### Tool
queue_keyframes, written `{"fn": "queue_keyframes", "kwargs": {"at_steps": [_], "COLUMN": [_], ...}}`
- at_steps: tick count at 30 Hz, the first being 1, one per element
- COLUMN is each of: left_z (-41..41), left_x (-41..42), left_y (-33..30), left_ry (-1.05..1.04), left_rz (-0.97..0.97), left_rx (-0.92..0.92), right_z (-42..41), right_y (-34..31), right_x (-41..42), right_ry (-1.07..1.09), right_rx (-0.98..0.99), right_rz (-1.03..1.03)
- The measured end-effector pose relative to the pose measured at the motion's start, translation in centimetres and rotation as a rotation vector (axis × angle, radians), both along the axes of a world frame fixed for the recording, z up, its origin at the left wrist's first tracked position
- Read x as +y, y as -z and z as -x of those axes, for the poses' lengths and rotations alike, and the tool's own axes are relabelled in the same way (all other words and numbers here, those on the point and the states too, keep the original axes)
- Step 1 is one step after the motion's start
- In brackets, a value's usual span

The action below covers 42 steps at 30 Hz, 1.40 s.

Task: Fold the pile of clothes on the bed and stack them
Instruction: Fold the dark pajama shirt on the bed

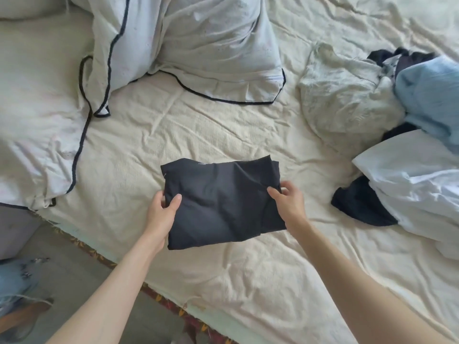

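Black folded garment (221, 202) lies mid-bed (248, 281), long axis running nine to three. The left hand (161, 207) pinches its nine-o'clock edge, the right hand (288, 199) its three-o'clock edge; whether it is lifted, I cannot tell. Unfolded pile (397, 125) sits at two o'clock, nearer the right hand.

Head-worn view, looking down, close over bed (223, 125)

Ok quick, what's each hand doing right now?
Left hand: grips the left edge of the folded black garment.
Right hand: pinches the garment's right edge.
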<state>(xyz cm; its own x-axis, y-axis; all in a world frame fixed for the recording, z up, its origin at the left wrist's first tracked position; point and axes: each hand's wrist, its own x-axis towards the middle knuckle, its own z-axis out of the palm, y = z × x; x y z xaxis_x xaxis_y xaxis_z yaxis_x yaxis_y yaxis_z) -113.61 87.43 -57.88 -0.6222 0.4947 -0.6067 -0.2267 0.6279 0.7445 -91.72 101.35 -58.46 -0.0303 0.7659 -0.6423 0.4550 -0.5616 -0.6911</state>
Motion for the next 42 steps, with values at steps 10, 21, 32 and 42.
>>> {"fn": "queue_keyframes", "kwargs": {"at_steps": [10,21,32,42], "left_z": [-8.4,-31.4,-61.9,-82.3], "left_x": [-3.5,-8.0,-19.2,-20.6], "left_y": [-13.7,-19.3,-21.1,-20.9], "left_ry": [0.431,1.113,1.435,1.55], "left_rz": [-0.159,-0.142,-0.23,-0.219], "left_rx": [-0.079,-0.19,-0.251,-0.221], "right_z": [-13.2,-34.1,-57.8,-76.5], "right_y": [-17.2,-21.5,-24.3,-23.7], "right_x": [-14.3,-36.0,-54.6,-57.5], "right_ry": [0.37,0.966,1.338,1.404], "right_rx": [0.045,-0.062,-0.082,-0.096], "right_rz": [-0.212,-0.298,-0.378,-0.373]}}
